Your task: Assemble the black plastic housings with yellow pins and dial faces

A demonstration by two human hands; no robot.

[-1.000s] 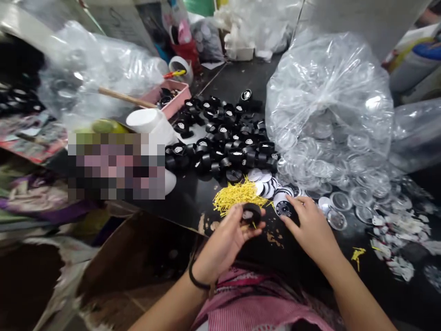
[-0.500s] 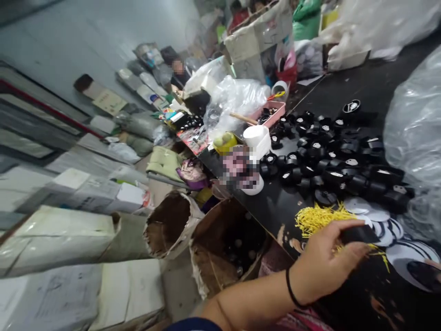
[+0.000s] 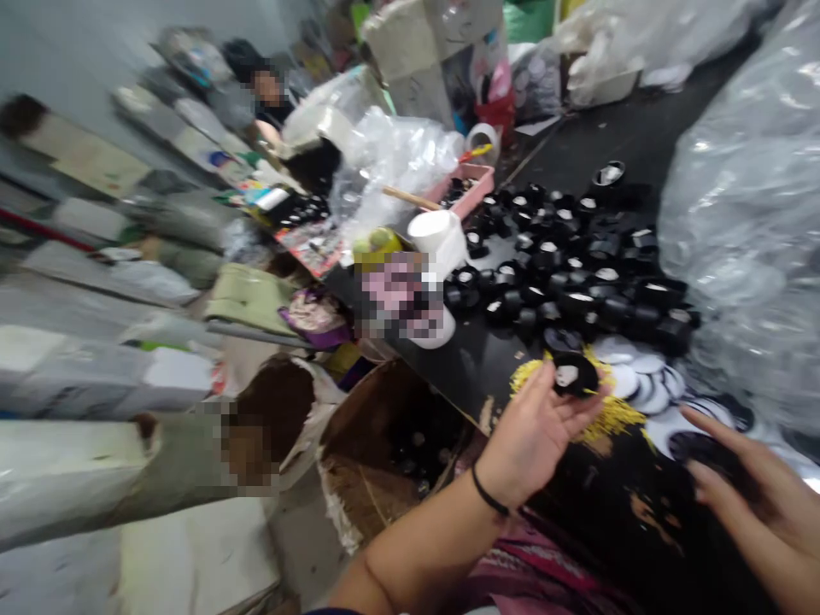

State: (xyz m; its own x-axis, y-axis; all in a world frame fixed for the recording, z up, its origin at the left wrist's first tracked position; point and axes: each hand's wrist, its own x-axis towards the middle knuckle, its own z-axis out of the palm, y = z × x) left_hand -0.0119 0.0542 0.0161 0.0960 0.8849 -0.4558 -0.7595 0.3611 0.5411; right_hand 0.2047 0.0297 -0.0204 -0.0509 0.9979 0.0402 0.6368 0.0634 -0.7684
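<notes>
My left hand (image 3: 522, 440), with a dark band at the wrist, holds a black round cup-like piece (image 3: 584, 377) tilted so that its hollow shows. A white patch lies inside the hollow. Under and beside that hand is a heap of thin yellow strips (image 3: 618, 420). My right hand (image 3: 762, 512), at the lower right, has thumb and fingers curved round a flat dark disc (image 3: 708, 451). White discs (image 3: 631, 376) lie fanned on the black table (image 3: 595, 512) between the hands and further back.
Many similar black round pieces (image 3: 576, 299) crowd the table beyond. A white cup (image 3: 439, 235), a pink tray (image 3: 477, 192) and clear plastic bags (image 3: 749, 188) stand around them. Open cartons (image 3: 359, 478) sit below the table's left edge. Another person (image 3: 272, 107) is at the back.
My left hand has turned palm-up, tipping the black piece to show its hollow. My right hand has come further into view with the dark disc. The whole view has shifted to the right.
</notes>
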